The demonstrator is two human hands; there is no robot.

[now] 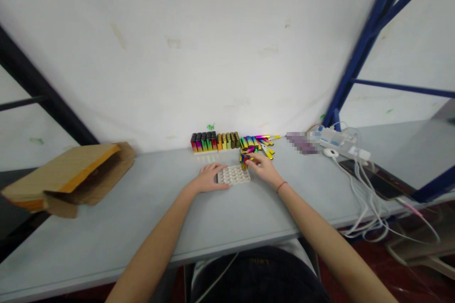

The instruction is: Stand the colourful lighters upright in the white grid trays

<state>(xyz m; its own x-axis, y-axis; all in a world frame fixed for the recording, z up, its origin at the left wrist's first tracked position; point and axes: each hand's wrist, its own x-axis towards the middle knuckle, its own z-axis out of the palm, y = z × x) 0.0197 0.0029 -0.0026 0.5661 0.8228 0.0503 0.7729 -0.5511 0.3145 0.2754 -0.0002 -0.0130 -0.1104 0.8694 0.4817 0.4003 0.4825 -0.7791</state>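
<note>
Seemingly: left hand (208,178), grip wide, at white tray (233,175) edge | right hand (259,164), grip narrow on blurred, half-hidden lighter (244,161)

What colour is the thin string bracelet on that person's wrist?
The thin string bracelet is red. It shows best in the head view.

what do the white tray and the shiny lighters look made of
The tray looks like matte white plastic or silicone: dull surface, no glare, though the view can't settle which. The lighters look like plastic bodies with a metallic coating, judging by their glossy rainbow sheen.
</note>
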